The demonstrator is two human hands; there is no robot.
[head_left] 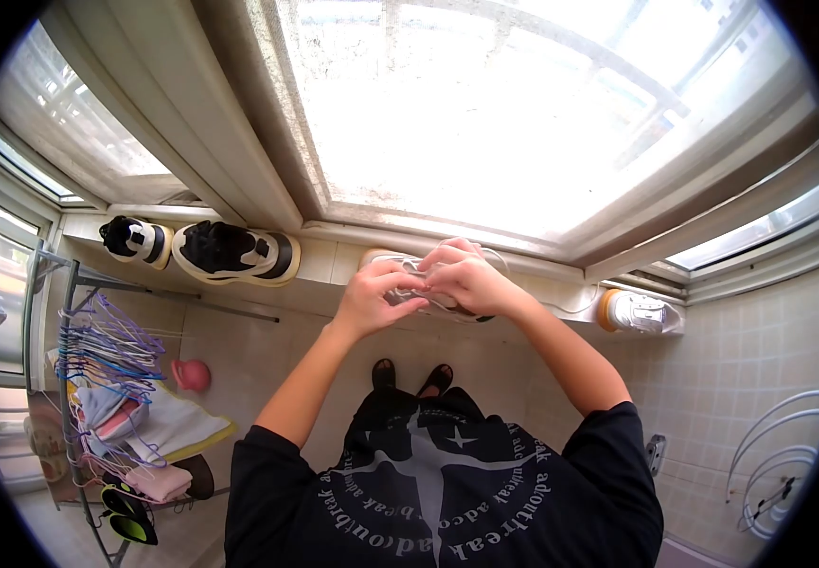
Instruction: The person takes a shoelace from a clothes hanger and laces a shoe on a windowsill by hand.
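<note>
A white shoe (390, 257) sits on the window ledge in front of me, mostly hidden under my hands. My left hand (380, 295) is over the shoe with thumb and index finger curled toward a white shoelace (413, 268). From the other side my right hand (467, 279) meets it, fingertips pinched together at the lace. A loose end of lace loops out past my right hand and trails right along the ledge. The exact grip on the lace is partly covered by the fingers.
Black-and-white sneakers (236, 254) stand on the ledge at left, and another white shoe (639, 312) at right. A metal rack (71, 379) holds several hangers (111, 346), cloths and slippers (128, 516). A pink object (191, 375) lies near the rack. The window (485, 123) rises behind the ledge.
</note>
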